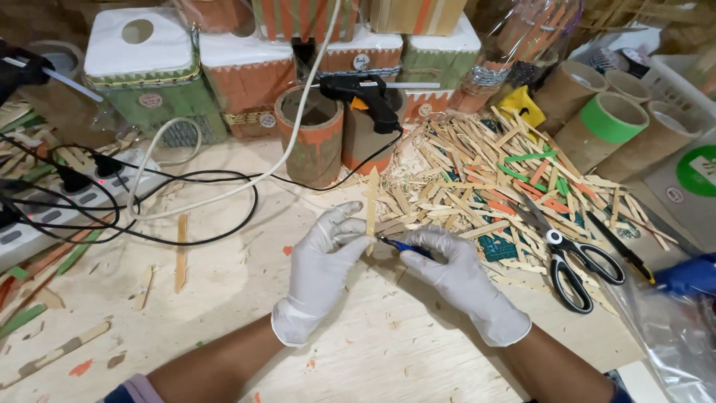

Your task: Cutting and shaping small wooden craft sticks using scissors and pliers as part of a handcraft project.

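Both my hands wear white gloves and meet over the wooden table. My left hand point(322, 270) pinches a pale wooden craft stick point(371, 203) and holds it upright, its top end cut to a point. My right hand point(456, 280) grips a small blue-handled cutting tool point(403, 246) whose tip touches the lower part of the stick. A large heap of plain and coloured wooden sticks point(488, 186) lies just beyond my right hand.
A black glue gun point(365, 98) rests on cardboard tubes point(312, 134) behind my hands. Scissors point(570, 261) lie at the right, a power strip point(71, 195) with cables at the left. Decorated boxes point(145, 71) line the back. A blue-gloved hand point(688, 275) of another person shows at the right edge.
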